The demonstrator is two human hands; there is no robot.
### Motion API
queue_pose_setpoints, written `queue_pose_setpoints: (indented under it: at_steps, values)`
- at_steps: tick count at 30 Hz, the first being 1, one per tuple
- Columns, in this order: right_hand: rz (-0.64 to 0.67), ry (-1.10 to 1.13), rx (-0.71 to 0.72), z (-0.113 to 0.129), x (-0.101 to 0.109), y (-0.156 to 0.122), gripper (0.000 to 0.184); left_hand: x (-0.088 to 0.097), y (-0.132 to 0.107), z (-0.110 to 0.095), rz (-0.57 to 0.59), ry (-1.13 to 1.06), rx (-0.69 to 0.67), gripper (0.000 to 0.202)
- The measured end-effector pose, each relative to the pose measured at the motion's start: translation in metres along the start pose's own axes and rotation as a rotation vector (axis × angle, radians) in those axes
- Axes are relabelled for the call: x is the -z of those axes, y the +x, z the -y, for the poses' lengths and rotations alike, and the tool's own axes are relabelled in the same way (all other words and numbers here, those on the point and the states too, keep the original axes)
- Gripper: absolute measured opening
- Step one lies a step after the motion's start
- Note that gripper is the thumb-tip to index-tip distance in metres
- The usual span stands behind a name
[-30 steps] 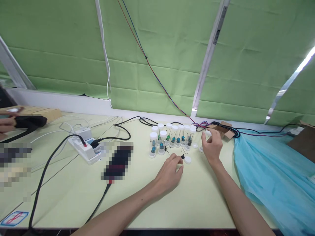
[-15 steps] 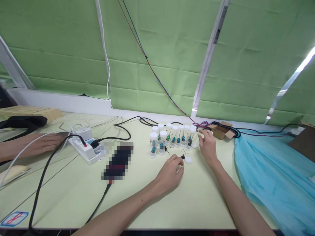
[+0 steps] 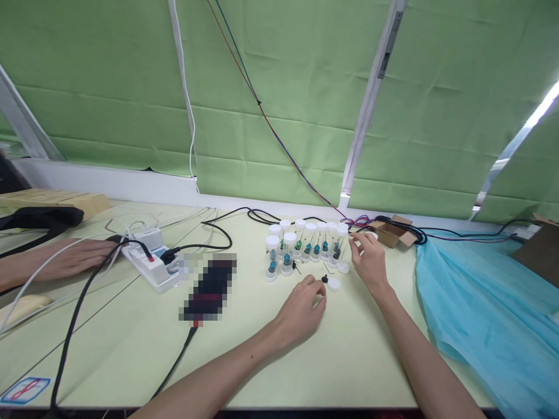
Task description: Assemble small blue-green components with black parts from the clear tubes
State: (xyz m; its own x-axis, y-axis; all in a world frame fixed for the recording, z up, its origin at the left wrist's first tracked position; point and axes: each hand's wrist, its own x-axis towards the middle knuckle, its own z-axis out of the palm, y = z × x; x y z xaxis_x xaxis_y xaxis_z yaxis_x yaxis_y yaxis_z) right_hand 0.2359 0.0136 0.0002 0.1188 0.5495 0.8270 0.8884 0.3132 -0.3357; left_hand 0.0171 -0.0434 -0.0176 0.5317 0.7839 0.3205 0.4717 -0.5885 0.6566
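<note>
Several small clear vials (image 3: 305, 244) with white caps stand in rows on the pale green table (image 3: 349, 361); each holds a blue or green bead. My left hand (image 3: 301, 308) rests on the table with its fingers curled, the fingertips beside a small black part (image 3: 324, 279) and a loose white cap (image 3: 333, 284). My right hand (image 3: 369, 262) hovers just right of the vial rows, thumb and fingers pinched on a clear vial (image 3: 354, 245) with a white cap. Another loose white cap (image 3: 343, 267) lies under that hand.
A white power strip (image 3: 151, 262) with black cables sits left of centre, next to a blurred dark device (image 3: 209, 288). Another person's hand (image 3: 74, 256) lies flat at the left. Blue plastic sheeting (image 3: 484, 314) covers the right end. A small cardboard box (image 3: 393, 230) and wires lie behind.
My right hand shifted slightly left toward the vials, with a vial in its fingers. At the left, the other person's hand came down flat on the table. My left hand stayed put.
</note>
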Motion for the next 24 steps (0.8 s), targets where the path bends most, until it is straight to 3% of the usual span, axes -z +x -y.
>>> queue_pose_setpoints:
  at_steps: [14,24]
  values:
    - [-0.066,-0.010,-0.007,0.012,0.003,-0.001,0.021,0.001,0.000,-0.001,0.011,0.018,0.008,0.015]
    - [-0.253,0.064,0.026,0.038,0.010,-0.003,0.019,-0.001,-0.001,0.000,0.046,0.016,-0.039,0.016]
